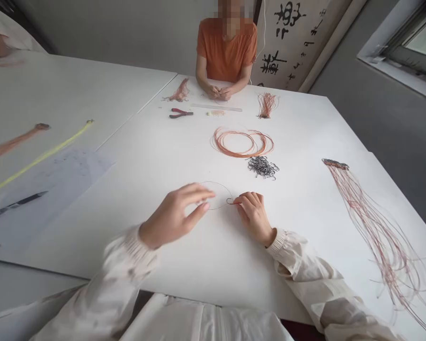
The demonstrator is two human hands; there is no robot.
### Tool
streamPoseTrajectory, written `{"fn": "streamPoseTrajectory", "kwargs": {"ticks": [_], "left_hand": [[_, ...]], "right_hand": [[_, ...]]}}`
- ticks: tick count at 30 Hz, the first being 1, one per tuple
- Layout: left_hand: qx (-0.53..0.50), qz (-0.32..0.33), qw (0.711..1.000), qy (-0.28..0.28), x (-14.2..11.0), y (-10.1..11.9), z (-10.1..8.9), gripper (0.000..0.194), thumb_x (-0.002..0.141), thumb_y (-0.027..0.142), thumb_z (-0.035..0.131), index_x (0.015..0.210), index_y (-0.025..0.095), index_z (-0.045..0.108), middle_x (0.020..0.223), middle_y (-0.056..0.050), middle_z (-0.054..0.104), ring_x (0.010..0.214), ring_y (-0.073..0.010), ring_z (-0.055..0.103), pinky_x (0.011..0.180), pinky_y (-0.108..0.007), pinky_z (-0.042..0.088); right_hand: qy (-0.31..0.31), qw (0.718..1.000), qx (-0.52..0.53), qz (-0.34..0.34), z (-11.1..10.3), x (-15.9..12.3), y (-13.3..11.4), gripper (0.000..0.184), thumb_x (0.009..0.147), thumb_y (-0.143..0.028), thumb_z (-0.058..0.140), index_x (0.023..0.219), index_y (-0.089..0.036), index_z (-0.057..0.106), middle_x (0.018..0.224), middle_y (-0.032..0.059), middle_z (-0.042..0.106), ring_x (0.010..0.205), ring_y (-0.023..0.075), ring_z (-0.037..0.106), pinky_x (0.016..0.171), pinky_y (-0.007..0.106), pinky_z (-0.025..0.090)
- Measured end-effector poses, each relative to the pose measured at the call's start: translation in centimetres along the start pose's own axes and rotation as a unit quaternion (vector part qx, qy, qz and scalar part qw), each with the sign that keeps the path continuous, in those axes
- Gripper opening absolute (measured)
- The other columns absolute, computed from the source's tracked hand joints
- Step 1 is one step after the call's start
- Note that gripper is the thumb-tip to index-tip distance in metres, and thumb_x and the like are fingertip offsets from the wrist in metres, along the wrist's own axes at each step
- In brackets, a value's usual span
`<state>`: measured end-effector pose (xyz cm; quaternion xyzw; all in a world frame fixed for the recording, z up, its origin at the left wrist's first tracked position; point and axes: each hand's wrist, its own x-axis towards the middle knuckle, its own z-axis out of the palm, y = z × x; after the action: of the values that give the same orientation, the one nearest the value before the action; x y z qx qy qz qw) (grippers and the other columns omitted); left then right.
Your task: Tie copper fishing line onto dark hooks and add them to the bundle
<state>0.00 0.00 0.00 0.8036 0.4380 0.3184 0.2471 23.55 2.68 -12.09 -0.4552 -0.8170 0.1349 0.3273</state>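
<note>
Over the white table [199, 265], my right hand [254, 215] pinches a fish hook [229, 201] between thumb and fingertips, the hook's bend sticking out to the left. A thin line [218, 183] runs from the hook in a wide loop toward my left hand [173, 213]. The left thumb and fingers are apart and slightly blurred; the line passes behind them, and no grip on it shows. Just beyond my right hand lies a pile of dark fish hooks [263, 167]. Behind that pile rests a coil of orange line [234, 155].
A bundle of hooks with trailing lines [358, 203] lies at right. To the left are a pen [17, 206], a paper sheet [67, 184] and a yellow strand [42, 156]. Across the table, a person in orange [227, 52] works near pliers [180, 113] and a ruler [216, 108].
</note>
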Motion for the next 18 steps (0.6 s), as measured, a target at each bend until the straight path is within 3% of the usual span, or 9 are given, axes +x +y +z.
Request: {"fn": "streamPoseTrajectory", "kwargs": {"ticks": [4, 8, 13, 18], "left_hand": [[-0.043, 0.019, 0.998, -0.040, 6.5, -2.0, 1.3, 0.027, 0.094, 0.027, 0.055, 0.115, 0.018, 0.069, 0.123, -0.009, 0.066, 0.116, -0.0202, 0.060, 0.102, -0.031, 0.046], [-0.083, 0.055, 0.992, -0.081, 10.2, -1.0, 1.0, 0.031, 0.094, 0.032, 0.056, 0.118, 0.017, 0.068, 0.126, -0.009, 0.065, 0.120, -0.0221, 0.059, 0.105, -0.034, 0.044], [-0.114, 0.129, 0.980, -0.100, 11.8, 0.8, 0.3, 0.027, 0.094, 0.025, 0.056, 0.116, 0.018, 0.070, 0.120, -0.009, 0.068, 0.114, -0.0228, 0.062, 0.101, -0.037, 0.046], [-0.134, 0.120, 0.980, -0.087, 11.3, 1.3, -0.1, 0.026, 0.094, 0.022, 0.054, 0.115, 0.016, 0.069, 0.112, -0.010, 0.069, 0.101, -0.0206, 0.064, 0.090, -0.033, 0.050]], "right_hand": [[0.011, 0.999, -0.030, -0.043, -2.5, 1.5, -1.4, 0.013, 0.097, -0.012, 0.048, 0.100, -0.020, 0.058, 0.095, 0.0042, 0.063, 0.086, 0.0189, 0.055, 0.092, 0.041, 0.032], [0.030, 0.994, -0.057, -0.086, -6.3, 3.7, -3.0, 0.012, 0.097, -0.012, 0.048, 0.098, -0.020, 0.057, 0.094, 0.0037, 0.064, 0.085, 0.0185, 0.055, 0.092, 0.041, 0.031], [0.028, 0.989, -0.074, -0.121, -10.1, 5.7, -4.7, 0.011, 0.097, -0.012, 0.048, 0.097, -0.019, 0.056, 0.093, 0.0040, 0.065, 0.084, 0.0185, 0.057, 0.081, 0.036, 0.032], [0.021, 0.990, -0.061, -0.124, -12.1, 6.3, -5.6, 0.011, 0.098, -0.011, 0.046, 0.098, -0.018, 0.054, 0.090, 0.0020, 0.065, 0.066, 0.0122, 0.053, 0.073, 0.034, 0.031]]}}
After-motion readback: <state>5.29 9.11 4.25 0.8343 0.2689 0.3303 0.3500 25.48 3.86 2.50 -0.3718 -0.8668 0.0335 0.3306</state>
